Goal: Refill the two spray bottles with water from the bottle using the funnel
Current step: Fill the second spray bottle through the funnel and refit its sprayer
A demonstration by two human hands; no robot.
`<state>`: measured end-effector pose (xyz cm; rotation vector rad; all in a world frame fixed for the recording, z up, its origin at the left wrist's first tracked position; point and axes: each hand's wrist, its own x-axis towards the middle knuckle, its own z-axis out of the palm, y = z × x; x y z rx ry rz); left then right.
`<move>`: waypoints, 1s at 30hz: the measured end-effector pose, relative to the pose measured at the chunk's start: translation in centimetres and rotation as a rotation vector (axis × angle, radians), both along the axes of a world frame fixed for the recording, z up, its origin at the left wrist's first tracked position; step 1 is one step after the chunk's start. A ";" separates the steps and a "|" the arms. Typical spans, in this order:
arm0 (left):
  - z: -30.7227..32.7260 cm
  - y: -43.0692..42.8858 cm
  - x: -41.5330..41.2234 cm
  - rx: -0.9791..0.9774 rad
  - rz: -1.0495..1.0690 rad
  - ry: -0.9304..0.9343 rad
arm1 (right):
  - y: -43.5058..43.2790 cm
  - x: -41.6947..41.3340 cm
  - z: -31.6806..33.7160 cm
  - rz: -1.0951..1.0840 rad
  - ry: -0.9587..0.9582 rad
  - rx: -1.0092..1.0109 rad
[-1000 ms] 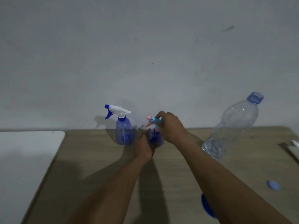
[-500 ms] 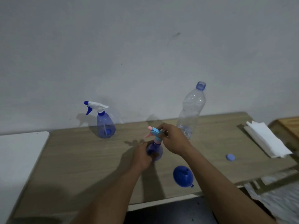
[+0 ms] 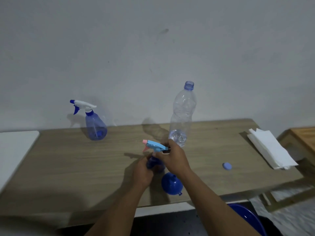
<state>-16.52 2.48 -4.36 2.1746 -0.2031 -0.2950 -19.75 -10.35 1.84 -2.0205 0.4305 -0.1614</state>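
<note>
Spray bottle [image 3: 154, 165] just beside the funnel [image 3: 172, 184] on the table [image 3: 68, 167]: left hand [image 3: 142, 172] grips its body, right hand [image 3: 173, 159] pinches its sprayer head [image 3: 156, 146].

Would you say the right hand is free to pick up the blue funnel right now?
Not quite yet, probably: the right hand grips the light-blue spray head. The blue funnel lies just below its wrist with nothing between, so releasing should suffice.
</note>
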 end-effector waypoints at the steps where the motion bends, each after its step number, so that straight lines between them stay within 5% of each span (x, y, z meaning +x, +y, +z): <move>1: -0.1 -0.2 0.1 -0.019 0.007 0.027 | 0.2 0.2 -0.4 -0.012 -0.018 0.003; 9: 1.5 0.0 -0.6 -0.013 -0.026 -0.003 | 0.2 1.2 -2.7 -0.005 -0.115 -0.110; 16: 1.5 -0.4 -1.0 -0.041 0.070 0.042 | -1.5 1.6 -2.6 0.221 -0.069 0.114; 30: 2.4 -0.6 -1.5 -0.134 0.130 0.098 | -0.9 1.0 -2.8 0.113 -0.130 0.263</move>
